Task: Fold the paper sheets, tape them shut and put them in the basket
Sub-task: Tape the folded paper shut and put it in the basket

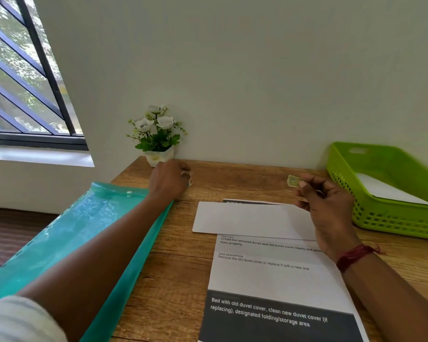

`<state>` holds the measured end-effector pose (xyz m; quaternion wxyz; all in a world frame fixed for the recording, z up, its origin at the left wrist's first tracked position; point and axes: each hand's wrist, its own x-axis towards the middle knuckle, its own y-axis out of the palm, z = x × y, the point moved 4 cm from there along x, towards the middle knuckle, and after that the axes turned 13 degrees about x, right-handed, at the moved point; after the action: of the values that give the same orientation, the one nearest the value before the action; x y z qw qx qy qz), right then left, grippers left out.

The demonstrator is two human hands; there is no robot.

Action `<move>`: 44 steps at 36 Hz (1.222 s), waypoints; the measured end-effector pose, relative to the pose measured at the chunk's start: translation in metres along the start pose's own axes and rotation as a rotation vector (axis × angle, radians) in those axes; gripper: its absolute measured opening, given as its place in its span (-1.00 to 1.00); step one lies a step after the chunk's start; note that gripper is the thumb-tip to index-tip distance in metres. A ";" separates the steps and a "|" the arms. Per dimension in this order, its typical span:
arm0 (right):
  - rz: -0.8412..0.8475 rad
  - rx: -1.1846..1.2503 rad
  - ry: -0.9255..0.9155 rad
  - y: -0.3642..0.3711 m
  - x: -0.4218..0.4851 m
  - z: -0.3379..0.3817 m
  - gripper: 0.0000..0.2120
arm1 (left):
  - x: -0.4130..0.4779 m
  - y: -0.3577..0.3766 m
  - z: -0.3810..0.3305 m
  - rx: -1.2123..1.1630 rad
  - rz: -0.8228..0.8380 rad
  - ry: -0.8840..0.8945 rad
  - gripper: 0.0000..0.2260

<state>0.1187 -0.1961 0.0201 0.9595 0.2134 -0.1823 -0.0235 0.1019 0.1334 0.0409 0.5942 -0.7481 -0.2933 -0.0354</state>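
Pale wall (pixel 232 70) is seen behind a wooden desk (pixel 178 267), with a barred window (pixel 22 82) at the far left. A small pot of white flowers (pixel 156 134) is set at the far edge of the desk, against the wall. A teal plastic folder (pixel 84 230) is laid along the left side of the desk, partly covered by the left forearm.

At the far right, a green basket (pixel 381 218) is placed on the desk, and a white sheet (pixel 386 190) is seen lying inside it. In the middle of the desk, a folded paper sheet (pixel 245 218) is laid flat, blank side up, across the far end of a printed sheet (pixel 269 280) that extends toward the near edge.

The left hand (pixel 168 180) is stretched to the far side, just beside the flower pot, with its fingers curled round a small tape roll (pixel 188 178) that is mostly hidden. The right hand (pixel 326 201) is raised above the right end of the folded paper sheet, and a short piece of tape (pixel 294 181) is pinched between its thumb and fingertips. A red thread band (pixel 353 255) is worn on the right wrist.
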 end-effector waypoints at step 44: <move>0.751 -0.869 -0.359 -0.019 -0.016 0.024 -0.50 | -0.111 0.013 -0.166 -0.466 0.237 0.584 -0.79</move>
<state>0.0958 -0.2213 0.0265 0.8559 -0.2844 -0.3779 0.2089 0.0658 -0.0631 0.0337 0.4667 -0.8502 -0.0078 -0.2436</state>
